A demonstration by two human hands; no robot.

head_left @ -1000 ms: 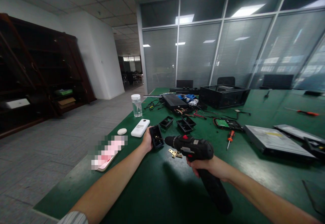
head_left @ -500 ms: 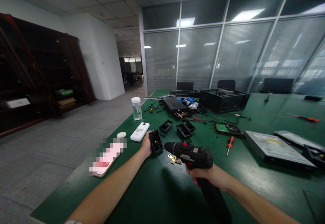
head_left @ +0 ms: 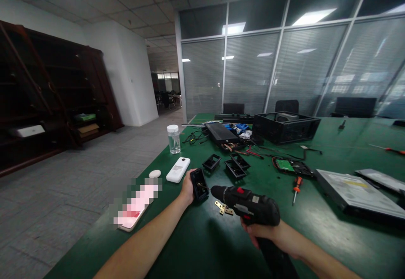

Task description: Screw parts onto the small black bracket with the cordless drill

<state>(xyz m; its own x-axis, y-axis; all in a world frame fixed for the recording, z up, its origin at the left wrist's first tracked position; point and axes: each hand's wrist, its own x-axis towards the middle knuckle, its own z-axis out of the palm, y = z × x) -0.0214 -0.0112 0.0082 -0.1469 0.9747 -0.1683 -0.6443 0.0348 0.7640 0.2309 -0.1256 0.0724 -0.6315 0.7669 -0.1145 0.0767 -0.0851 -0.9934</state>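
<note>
My left hand (head_left: pixel 187 187) grips the side of a small black rectangular housing (head_left: pixel 200 185), tilted so its hollow faces me; small brass-coloured parts show inside. My right hand (head_left: pixel 262 230) is wrapped round the handle of a black cordless drill (head_left: pixel 249 203) with red accents. The drill points left, its bit end close to the right side of the housing; whether the tip touches it I cannot tell. Below the chuck lie several brass-coloured metal plates (head_left: pixel 223 208) on the green table (head_left: pixel 196 241). Farther back sit similar black housings (head_left: pixel 236 168).
To the left are a phone (head_left: pixel 136 211), a white oval object (head_left: pixel 155 174), a white power-bank-like device (head_left: pixel 178 170) and a clear jar (head_left: pixel 174 139). An orange screwdriver (head_left: pixel 296 188) and a disc drive (head_left: pixel 357 192) lie right. A black computer case (head_left: pixel 286 128) stands behind, near cables (head_left: pixel 193 137).
The whole scene has shifted slightly right and down in view. Both hands keep their hold, and the drill remains beside the housing.
</note>
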